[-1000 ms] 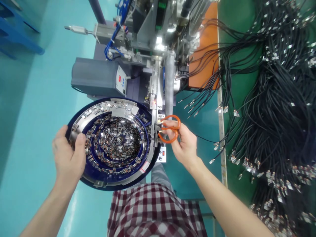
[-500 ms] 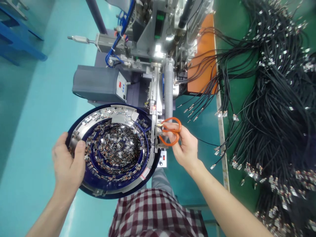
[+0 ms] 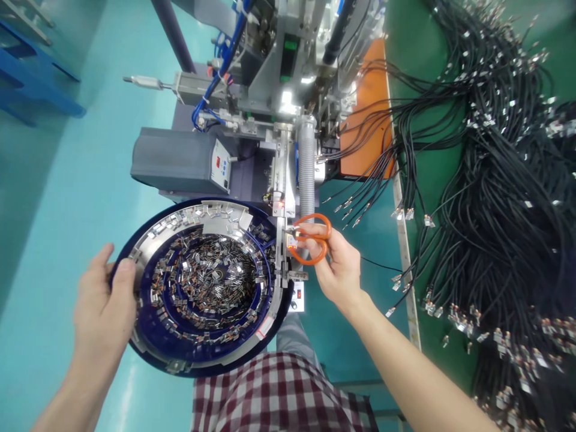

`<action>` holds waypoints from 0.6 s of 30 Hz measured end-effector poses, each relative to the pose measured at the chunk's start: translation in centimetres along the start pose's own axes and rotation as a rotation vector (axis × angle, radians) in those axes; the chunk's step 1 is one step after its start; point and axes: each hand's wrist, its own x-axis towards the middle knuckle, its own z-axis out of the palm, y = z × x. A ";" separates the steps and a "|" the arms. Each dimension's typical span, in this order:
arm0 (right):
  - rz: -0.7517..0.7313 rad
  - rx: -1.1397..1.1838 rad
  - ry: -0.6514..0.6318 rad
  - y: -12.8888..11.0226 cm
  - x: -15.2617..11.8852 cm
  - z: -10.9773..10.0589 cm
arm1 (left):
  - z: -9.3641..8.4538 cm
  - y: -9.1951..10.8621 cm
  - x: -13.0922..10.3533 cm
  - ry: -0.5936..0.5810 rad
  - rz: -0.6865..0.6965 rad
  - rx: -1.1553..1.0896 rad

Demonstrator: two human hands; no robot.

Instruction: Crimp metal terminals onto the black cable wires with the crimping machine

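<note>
Left hand point(image 3: 102, 309) slid outward; fingers point(image 3: 123, 277) loosely spread on round dark-blue feeder bowl point(image 3: 148, 342) rim. Right hand point(image 3: 336, 264) fingers point(image 3: 315, 229) closed through orange-handled scissors point(image 3: 310, 239).

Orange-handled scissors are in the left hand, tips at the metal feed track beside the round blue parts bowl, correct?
Wrong hand. The head view shows the orange-handled scissors in the right hand; the left hand rests on the round blue parts bowl rim.
</note>
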 end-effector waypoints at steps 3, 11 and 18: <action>-0.009 -0.001 0.014 0.3 0.3 0.1 | -0.4 0.8 0.6 -0.006 -0.046 0.010; -0.019 -0.006 0.017 0.6 1.3 0.2 | -0.2 1.5 0.4 0.009 -0.087 -0.009; -0.022 -0.018 0.018 0.8 2.1 0.1 | -0.4 2.0 0.5 -0.016 -0.059 0.017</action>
